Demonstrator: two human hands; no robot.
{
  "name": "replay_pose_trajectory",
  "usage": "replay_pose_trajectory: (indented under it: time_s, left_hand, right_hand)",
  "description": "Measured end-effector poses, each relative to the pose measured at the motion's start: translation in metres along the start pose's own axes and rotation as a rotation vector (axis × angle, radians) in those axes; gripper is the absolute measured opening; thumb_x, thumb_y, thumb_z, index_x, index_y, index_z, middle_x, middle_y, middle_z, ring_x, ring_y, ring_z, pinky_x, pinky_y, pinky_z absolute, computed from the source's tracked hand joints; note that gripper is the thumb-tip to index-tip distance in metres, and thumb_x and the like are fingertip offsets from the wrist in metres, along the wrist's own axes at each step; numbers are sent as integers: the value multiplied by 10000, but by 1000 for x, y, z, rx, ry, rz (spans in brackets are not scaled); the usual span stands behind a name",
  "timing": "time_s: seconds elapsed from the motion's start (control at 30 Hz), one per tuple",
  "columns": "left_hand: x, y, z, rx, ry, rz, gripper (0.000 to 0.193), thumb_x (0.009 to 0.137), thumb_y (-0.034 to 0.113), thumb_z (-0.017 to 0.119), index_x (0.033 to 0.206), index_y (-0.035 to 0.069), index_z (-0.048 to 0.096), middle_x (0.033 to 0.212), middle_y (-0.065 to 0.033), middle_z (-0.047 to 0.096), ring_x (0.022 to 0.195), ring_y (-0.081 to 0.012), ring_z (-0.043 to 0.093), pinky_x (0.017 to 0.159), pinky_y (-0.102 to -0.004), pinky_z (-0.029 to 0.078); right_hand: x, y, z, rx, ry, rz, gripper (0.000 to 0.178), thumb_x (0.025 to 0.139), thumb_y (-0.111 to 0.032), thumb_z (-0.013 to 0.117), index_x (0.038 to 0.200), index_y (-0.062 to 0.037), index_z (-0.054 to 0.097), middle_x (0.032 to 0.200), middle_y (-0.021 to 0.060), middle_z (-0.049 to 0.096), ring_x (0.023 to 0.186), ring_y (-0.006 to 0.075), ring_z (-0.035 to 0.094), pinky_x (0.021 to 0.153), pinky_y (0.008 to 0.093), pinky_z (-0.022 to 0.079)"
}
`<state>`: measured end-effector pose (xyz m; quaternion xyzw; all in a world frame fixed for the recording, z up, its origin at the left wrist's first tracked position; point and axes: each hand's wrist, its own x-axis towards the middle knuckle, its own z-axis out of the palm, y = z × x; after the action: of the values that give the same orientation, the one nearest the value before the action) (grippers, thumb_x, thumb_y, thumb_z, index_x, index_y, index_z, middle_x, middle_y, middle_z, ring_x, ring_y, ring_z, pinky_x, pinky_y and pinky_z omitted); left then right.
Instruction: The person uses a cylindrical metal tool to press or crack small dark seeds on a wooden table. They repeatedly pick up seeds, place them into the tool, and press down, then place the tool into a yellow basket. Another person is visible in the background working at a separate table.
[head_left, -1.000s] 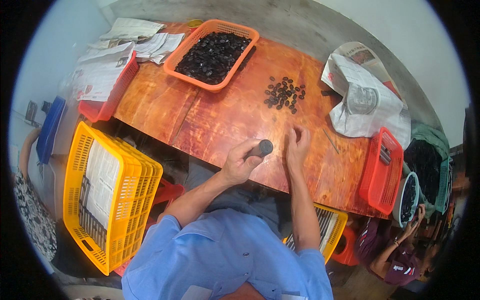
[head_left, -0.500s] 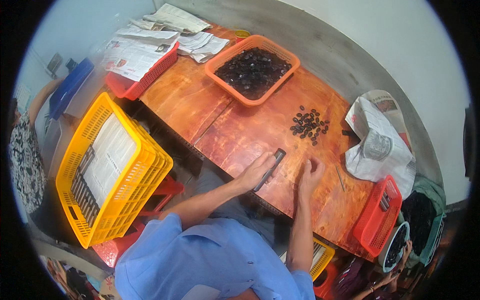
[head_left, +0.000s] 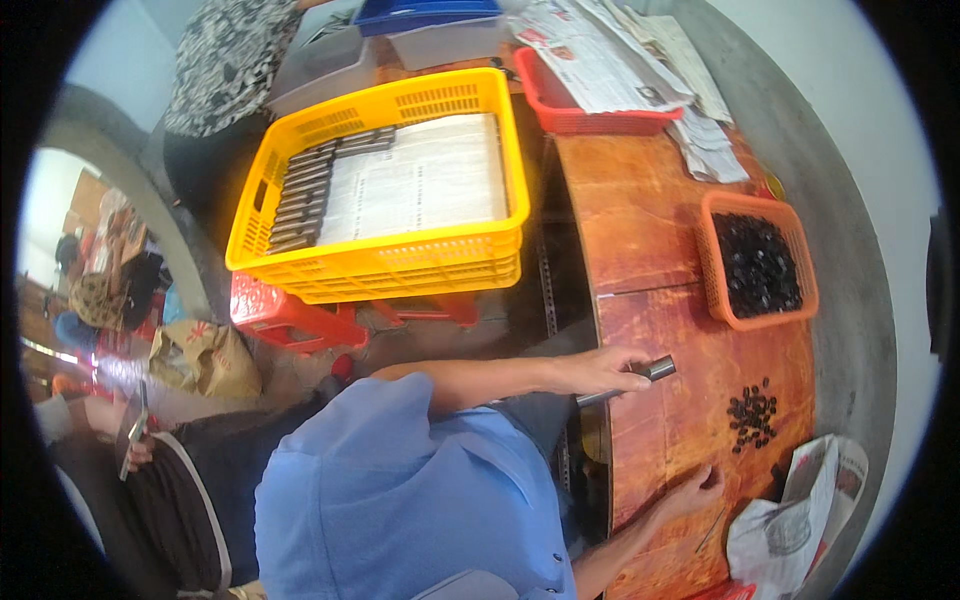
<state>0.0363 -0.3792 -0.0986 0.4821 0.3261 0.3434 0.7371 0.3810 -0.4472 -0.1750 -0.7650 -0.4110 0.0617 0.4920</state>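
My left hand (head_left: 603,372) is closed round a dark, smooth tube (head_left: 656,369), whose end sticks out past the fingers over the table's near edge. Similar dark tubes (head_left: 305,195) lie in a row inside a yellow crate (head_left: 390,257), beside a sheet of newspaper (head_left: 415,180). Low over the tabletop, my right hand (head_left: 692,494) has its fingers curled in; whether something small sits between them is hidden. Beyond that hand lies a loose pile of small black oval pieces (head_left: 752,415). An orange basket (head_left: 712,285) holds many more black pieces (head_left: 760,262).
The reddish-brown table (head_left: 640,330) runs along my right side. Newspaper covers a red basket (head_left: 600,122) at its far end. Crumpled newspaper (head_left: 785,530) and a thin metal rod (head_left: 710,530) lie near right. Red stools (head_left: 290,315) stand under the crate. Another person (head_left: 235,70) stands beyond it.
My view has swung left, bringing the yellow crate to the middle. The tube stays in my left hand, now tilted more sideways. My right hand keeps its curled shape.
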Motion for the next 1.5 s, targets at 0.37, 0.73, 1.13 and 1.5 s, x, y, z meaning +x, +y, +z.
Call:
replay_pose_trajectory:
  time_s: [0.37, 0.73, 1.13, 1.5]
  left_hand:
    - [-132, 176, -148, 877, 790, 349, 503, 908, 66, 723, 1379, 30, 551, 1231, -113, 646, 1128, -226, 628, 976, -364, 528]
    - [-276, 120, -421, 1734, 1100, -304, 310, 939, 78, 652, 1240, 20, 607, 1189, -198, 593, 1138, -379, 606, 964, -455, 500]
    - [-282, 52, -474, 1886, 1127, -548, 307, 986, 105, 500, 1270, 64, 610, 1324, -141, 598, 1303, -301, 563, 1048, -437, 511]
    - [-284, 65, -446, 1762, 1259, -567, 382, 975, 78, 547, 1357, 63, 533, 1347, -149, 556, 1282, -314, 557, 1046, -444, 499]
  right_hand:
    - [4, 11, -6, -99, 2, -73, 287, 1012, -158, 648, 1169, 81, 630, 1119, 191, 651, 1018, 308, 632, 915, 399, 522]
    - [4, 13, 0, -217, -52, -162, 317, 1006, -178, 650, 1175, 88, 618, 1133, 213, 635, 1040, 345, 608, 939, 414, 504]
    - [3, 2, -5, -388, -65, -227, 323, 1013, -235, 625, 1124, 69, 643, 1077, 212, 649, 1014, 367, 609, 919, 447, 487]
    - [10, 5, -6, -479, -97, -340, 357, 1030, -265, 599, 1100, 82, 640, 1077, 218, 644, 994, 375, 605, 922, 458, 477]
